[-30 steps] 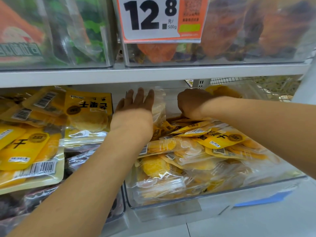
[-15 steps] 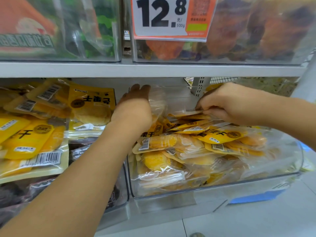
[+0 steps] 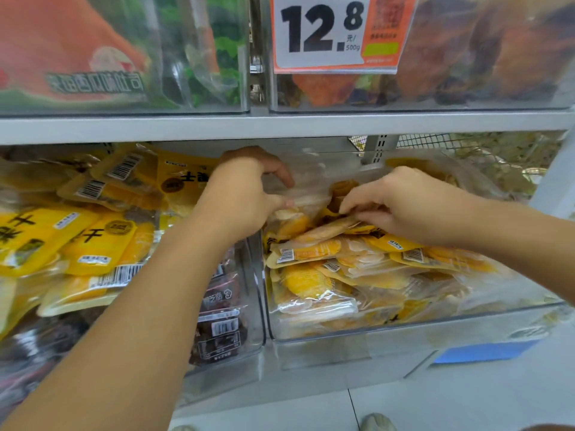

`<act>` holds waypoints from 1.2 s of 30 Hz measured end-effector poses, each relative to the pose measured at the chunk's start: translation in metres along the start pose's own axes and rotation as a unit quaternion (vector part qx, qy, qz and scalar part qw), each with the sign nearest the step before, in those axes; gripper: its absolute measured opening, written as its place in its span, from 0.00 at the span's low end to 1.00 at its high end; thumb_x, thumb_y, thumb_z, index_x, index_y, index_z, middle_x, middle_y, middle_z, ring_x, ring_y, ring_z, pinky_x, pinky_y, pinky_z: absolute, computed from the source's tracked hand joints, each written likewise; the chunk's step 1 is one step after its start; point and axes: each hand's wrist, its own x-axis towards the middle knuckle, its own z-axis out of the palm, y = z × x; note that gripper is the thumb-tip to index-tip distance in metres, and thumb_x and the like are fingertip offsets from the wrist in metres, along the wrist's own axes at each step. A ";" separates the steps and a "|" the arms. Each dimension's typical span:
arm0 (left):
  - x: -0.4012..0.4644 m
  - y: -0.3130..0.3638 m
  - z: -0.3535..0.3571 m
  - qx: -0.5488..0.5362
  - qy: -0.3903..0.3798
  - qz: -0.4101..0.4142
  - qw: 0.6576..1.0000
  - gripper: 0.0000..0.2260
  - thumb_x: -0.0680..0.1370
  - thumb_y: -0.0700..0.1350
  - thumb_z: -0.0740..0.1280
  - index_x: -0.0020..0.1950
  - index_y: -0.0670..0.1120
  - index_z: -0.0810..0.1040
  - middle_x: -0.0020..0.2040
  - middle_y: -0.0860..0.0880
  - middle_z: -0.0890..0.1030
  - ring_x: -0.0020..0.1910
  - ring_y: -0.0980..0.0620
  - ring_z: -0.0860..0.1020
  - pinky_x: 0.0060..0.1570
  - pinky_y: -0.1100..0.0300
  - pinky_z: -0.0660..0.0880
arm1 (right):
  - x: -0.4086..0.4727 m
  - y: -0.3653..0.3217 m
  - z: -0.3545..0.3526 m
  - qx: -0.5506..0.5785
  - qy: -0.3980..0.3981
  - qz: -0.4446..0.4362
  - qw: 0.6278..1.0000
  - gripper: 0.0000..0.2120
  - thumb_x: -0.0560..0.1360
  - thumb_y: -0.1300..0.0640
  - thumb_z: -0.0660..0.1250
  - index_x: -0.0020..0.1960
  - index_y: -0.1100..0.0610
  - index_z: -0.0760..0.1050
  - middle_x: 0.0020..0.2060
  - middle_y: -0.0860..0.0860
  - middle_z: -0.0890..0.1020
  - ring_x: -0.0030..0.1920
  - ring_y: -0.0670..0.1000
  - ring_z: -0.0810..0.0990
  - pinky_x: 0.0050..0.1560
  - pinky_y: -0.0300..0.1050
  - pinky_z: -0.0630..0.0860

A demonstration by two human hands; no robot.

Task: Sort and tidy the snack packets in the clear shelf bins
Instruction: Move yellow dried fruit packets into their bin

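- The shelf (image 3: 280, 126) is seen carrying two clear bins; the right bin (image 3: 435, 318) is heaped with yellow packets (image 3: 314, 253), piled loosely toward its back edge.
- The left bin (image 3: 249, 306) is seen with yellow packets over dark ones.
- A clear packet (image 3: 308, 188) at the right bin's back-left corner is held by the left hand (image 3: 245, 194), fingers curled round it, probably to stand it upright.
- A packet edge on the heap is pinched by the right hand (image 3: 401, 203), fingers narrow, apparently for straightening.
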 end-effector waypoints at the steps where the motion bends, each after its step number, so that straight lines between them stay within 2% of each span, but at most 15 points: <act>1: -0.004 0.000 0.001 -0.002 0.009 0.015 1.000 0.12 0.69 0.51 0.80 0.45 0.57 0.77 0.49 0.56 0.78 0.48 0.56 0.74 0.45 0.66 0.64 | 0.005 -0.005 -0.001 -0.043 -0.024 -0.007 0.999 0.10 0.80 0.53 0.67 0.58 0.43 0.81 0.47 0.40 0.85 0.46 0.45 0.82 0.51 0.48 0.79; 3: -0.010 0.002 0.002 -0.026 0.036 0.040 0.998 0.09 0.72 0.53 0.78 0.43 0.55 0.78 0.39 0.62 0.76 0.39 0.63 0.72 0.38 0.68 0.63 | 0.015 -0.017 -0.008 -0.059 -0.085 -0.016 0.994 0.09 0.81 0.47 0.63 0.55 0.44 0.82 0.45 0.41 0.85 0.44 0.45 0.81 0.49 0.48 0.78; 5: -0.015 0.004 0.003 -0.067 0.042 0.059 0.995 0.08 0.75 0.55 0.74 0.40 0.54 0.81 0.29 0.64 0.74 0.34 0.69 0.73 0.34 0.72 0.63 | 0.021 -0.029 -0.016 -0.031 -0.142 0.001 0.989 0.19 0.79 0.37 0.58 0.50 0.48 0.82 0.41 0.44 0.84 0.40 0.45 0.80 0.47 0.50 0.77; 8: -0.019 0.002 0.004 -0.080 0.035 0.097 0.992 0.09 0.79 0.54 0.69 0.42 0.52 0.84 0.32 0.62 0.78 0.35 0.64 0.76 0.38 0.64 0.68 | 0.027 -0.048 -0.011 -0.100 -0.168 0.005 0.981 0.28 0.73 0.26 0.56 0.56 0.45 0.80 0.45 0.44 0.82 0.47 0.50 0.81 0.48 0.47 0.76; 11: -0.023 -0.002 0.004 -0.062 -0.006 0.121 0.991 0.06 0.79 0.52 0.69 0.45 0.53 0.84 0.39 0.60 0.82 0.41 0.63 0.78 0.40 0.66 0.70 | 0.036 -0.062 0.007 -0.182 -0.126 -0.020 0.975 0.08 0.80 0.48 0.61 0.50 0.50 0.76 0.35 0.48 0.71 0.43 0.57 0.79 0.42 0.46 0.72; 14: -0.027 -0.002 -0.001 -0.085 -0.046 0.128 0.987 0.07 0.74 0.54 0.73 0.50 0.56 0.84 0.44 0.61 0.83 0.45 0.65 0.78 0.42 0.72 0.70 | 0.037 -0.047 0.008 0.007 -0.029 -0.047 0.998 0.08 0.76 0.63 0.64 0.45 0.55 0.81 0.32 0.46 0.76 0.39 0.48 0.79 0.42 0.43 0.74; 17: -0.026 0.001 -0.003 -0.068 -0.044 0.110 0.991 0.09 0.71 0.55 0.77 0.47 0.55 0.81 0.40 0.58 0.82 0.38 0.62 0.78 0.37 0.66 0.73 | 0.024 -0.042 -0.002 0.326 0.084 -0.036 0.941 0.10 0.81 0.65 0.63 0.53 0.66 0.83 0.35 0.57 0.80 0.36 0.43 0.71 0.38 0.37 0.71; 19: -0.022 0.003 -0.002 -0.039 -0.027 0.075 0.996 0.09 0.73 0.55 0.76 0.38 0.52 0.80 0.32 0.56 0.79 0.32 0.60 0.76 0.33 0.63 0.69 | 0.017 -0.038 -0.001 0.376 0.075 -0.002 0.924 0.09 0.81 0.61 0.65 0.56 0.61 0.83 0.36 0.52 0.82 0.36 0.43 0.75 0.40 0.40 0.75; 22: -0.017 0.007 -0.001 0.008 -0.026 0.046 0.999 0.11 0.75 0.55 0.75 0.36 0.51 0.81 0.31 0.54 0.79 0.34 0.55 0.77 0.36 0.59 0.72 | 0.012 -0.023 -0.004 0.132 -0.027 0.094 0.986 0.10 0.72 0.48 0.76 0.48 0.52 0.82 0.40 0.45 0.85 0.42 0.41 0.82 0.49 0.45 0.80; 24: -0.018 0.012 0.000 0.063 -0.032 0.033 0.997 0.11 0.75 0.56 0.74 0.38 0.51 0.82 0.34 0.53 0.80 0.39 0.50 0.78 0.39 0.56 0.74 | 0.005 -0.018 -0.009 0.017 -0.074 0.129 0.989 0.14 0.65 0.42 0.79 0.42 0.50 0.81 0.37 0.44 0.83 0.40 0.43 0.81 0.43 0.44 0.79; 26: -0.020 0.016 0.000 0.097 -0.033 0.014 0.995 0.11 0.75 0.57 0.73 0.40 0.51 0.83 0.36 0.52 0.80 0.41 0.48 0.77 0.39 0.55 0.73 | 0.000 -0.021 -0.008 -0.052 -0.084 0.097 0.990 0.12 0.68 0.40 0.76 0.44 0.47 0.82 0.41 0.43 0.83 0.43 0.44 0.80 0.44 0.46 0.80; 30: -0.019 0.023 -0.001 0.142 -0.045 -0.038 0.988 0.13 0.76 0.58 0.73 0.44 0.49 0.81 0.37 0.51 0.76 0.38 0.49 0.74 0.38 0.55 0.69 | -0.008 -0.028 -0.011 -0.008 -0.108 -0.006 0.994 0.15 0.72 0.47 0.72 0.58 0.39 0.79 0.58 0.38 0.76 0.57 0.42 0.75 0.59 0.46 0.75; 32: -0.019 0.027 0.000 0.180 -0.053 -0.047 0.981 0.13 0.77 0.57 0.71 0.50 0.47 0.79 0.42 0.49 0.75 0.42 0.47 0.74 0.40 0.53 0.69 | -0.012 -0.030 -0.016 -0.052 -0.153 -0.018 0.987 0.18 0.74 0.44 0.70 0.63 0.38 0.76 0.65 0.37 0.70 0.62 0.42 0.70 0.61 0.46 0.73; 34: -0.019 0.030 0.004 0.219 -0.074 -0.035 0.972 0.15 0.80 0.53 0.68 0.59 0.44 0.75 0.52 0.46 0.72 0.53 0.42 0.74 0.43 0.50 0.70 | -0.011 -0.027 -0.014 -0.152 -0.174 0.000 0.973 0.13 0.78 0.43 0.65 0.61 0.41 0.78 0.68 0.39 0.68 0.64 0.46 0.70 0.59 0.50 0.75; 36: -0.018 0.030 0.006 0.228 -0.107 -0.012 0.968 0.18 0.82 0.50 0.65 0.66 0.42 0.68 0.62 0.43 0.68 0.63 0.39 0.71 0.49 0.48 0.70 | -0.010 -0.021 -0.008 -0.193 -0.127 0.000 0.973 0.10 0.81 0.48 0.61 0.52 0.47 0.81 0.65 0.41 0.73 0.59 0.51 0.73 0.54 0.53 0.77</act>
